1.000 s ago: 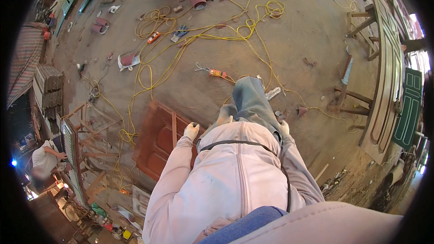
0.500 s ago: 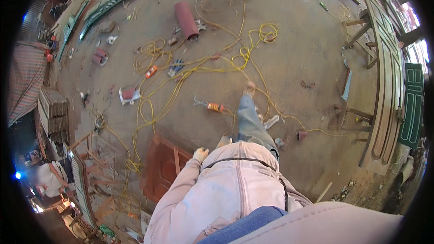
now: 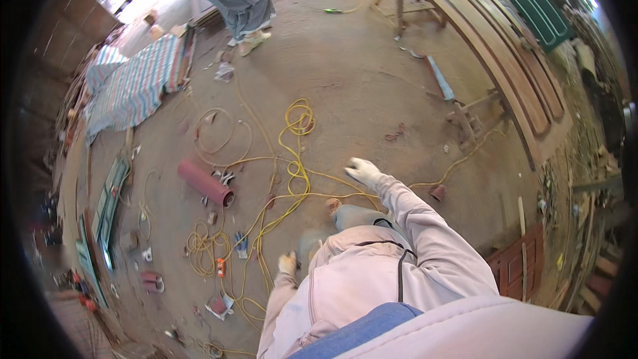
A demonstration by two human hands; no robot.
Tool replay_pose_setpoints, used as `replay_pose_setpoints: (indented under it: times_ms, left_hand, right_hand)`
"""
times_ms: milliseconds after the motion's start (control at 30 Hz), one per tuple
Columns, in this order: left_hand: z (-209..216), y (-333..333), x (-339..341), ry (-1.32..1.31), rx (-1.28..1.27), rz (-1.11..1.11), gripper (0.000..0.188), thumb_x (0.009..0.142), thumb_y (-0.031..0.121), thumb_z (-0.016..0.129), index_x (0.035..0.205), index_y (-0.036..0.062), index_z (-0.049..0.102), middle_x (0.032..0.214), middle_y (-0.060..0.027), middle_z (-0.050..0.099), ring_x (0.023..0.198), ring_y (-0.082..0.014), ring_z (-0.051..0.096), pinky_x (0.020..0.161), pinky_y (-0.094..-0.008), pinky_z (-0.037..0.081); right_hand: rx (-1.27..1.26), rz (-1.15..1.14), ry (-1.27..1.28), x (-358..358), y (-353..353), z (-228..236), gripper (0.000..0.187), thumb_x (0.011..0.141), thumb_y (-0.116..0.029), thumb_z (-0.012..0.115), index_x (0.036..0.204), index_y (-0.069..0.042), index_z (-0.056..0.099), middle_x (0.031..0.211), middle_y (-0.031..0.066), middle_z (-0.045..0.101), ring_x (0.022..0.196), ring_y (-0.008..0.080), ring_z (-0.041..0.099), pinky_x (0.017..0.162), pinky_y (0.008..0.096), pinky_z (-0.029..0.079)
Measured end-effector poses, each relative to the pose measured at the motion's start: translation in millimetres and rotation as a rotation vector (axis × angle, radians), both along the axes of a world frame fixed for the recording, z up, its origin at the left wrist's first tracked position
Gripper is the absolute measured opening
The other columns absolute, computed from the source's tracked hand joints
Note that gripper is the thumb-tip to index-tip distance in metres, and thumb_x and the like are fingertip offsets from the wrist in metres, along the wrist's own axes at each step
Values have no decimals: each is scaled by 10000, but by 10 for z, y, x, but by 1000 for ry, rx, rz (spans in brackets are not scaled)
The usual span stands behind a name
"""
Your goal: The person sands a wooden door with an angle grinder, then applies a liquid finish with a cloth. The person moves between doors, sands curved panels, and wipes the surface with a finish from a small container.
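My right hand (image 3: 364, 170), in a whitish glove, is held out ahead above the concrete floor, fingers loosely apart with nothing seen in them. Low beside my body is my left hand (image 3: 288, 264), also gloved; its fingers look curled, with a small dark spot at them that I cannot make out. Yellow hose or cord (image 3: 296, 173) runs in loops over the floor between and ahead of my hands. Left of it lie a dark red roll (image 3: 205, 183), a blue-and-grey glove-like item (image 3: 241, 244) and an orange tool (image 3: 220, 266).
Long wooden door panels (image 3: 478, 46) rest on trestles at the right. A brown panel (image 3: 522, 262) stands at lower right. Green slatted shutters (image 3: 111, 203) lie at left, near a striped tarp (image 3: 143, 80). Another person (image 3: 236, 3) is at the far left. A small reddish cup (image 3: 437, 192) sits on the floor.
My view has swung to the right and forward. My right arm has come into sight, stretched ahead. The brown panel near my left hand has left the view; another person now shows.
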State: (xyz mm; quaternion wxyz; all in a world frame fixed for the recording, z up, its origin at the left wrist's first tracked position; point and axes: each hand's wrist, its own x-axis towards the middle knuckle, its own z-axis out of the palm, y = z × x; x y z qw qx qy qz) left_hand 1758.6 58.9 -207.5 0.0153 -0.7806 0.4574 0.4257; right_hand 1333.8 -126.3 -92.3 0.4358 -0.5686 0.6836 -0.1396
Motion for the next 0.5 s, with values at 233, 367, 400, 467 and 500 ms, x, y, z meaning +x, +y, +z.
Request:
replay_pose_setpoints:
  times_ms: [233, 367, 400, 467, 500]
  left_hand:
    - [149, -2008, -115, 470, -189, 327, 326, 948, 329, 654, 1010, 11, 693, 780, -133, 704, 616, -238, 678, 561, -394, 551]
    - [-145, -2258, 100, 53, -283, -216, 474, 911, 399, 675, 1120, -25, 689, 976, -219, 727, 887, -334, 702, 806, -414, 552]
    - [-492, -2385, 24, 67, -242, -289, 508, 906, 421, 674, 1132, -34, 686, 1024, -231, 718, 950, -345, 690, 841, -413, 538]
    - [-688, -2514, -157, 76, -120, -292, 577, 895, 465, 671, 1156, -50, 681, 1120, -255, 702, 1076, -366, 667, 911, -412, 510]
    - [-728, -2645, -158, 132, -73, -250, 576, 894, 465, 675, 1151, -50, 682, 1117, -245, 706, 1069, -357, 668, 915, -409, 509]
  right_hand:
    - [-591, -106, -560, 240, -428, 2935, 261, 901, -224, 736, 789, -4, 648, 644, 29, 607, 600, 116, 556, 679, 313, 498]
    - [-1392, 56, -642, -64, -420, 3974, 267, 794, -185, 809, 669, -62, 608, 598, 30, 534, 521, 183, 530, 528, 322, 440]
    - [-1496, 83, -622, -133, -314, 4339, 271, 794, -197, 805, 669, -65, 604, 599, 30, 534, 524, 187, 534, 530, 322, 442]
    - [-1599, 104, -623, -253, -405, 4484, 278, 793, -219, 796, 670, -71, 595, 602, 31, 536, 529, 194, 540, 534, 323, 447]
    - [-1621, 114, -632, -259, -513, 4513, 282, 792, -230, 792, 671, -74, 591, 604, 31, 537, 532, 197, 544, 535, 324, 450]
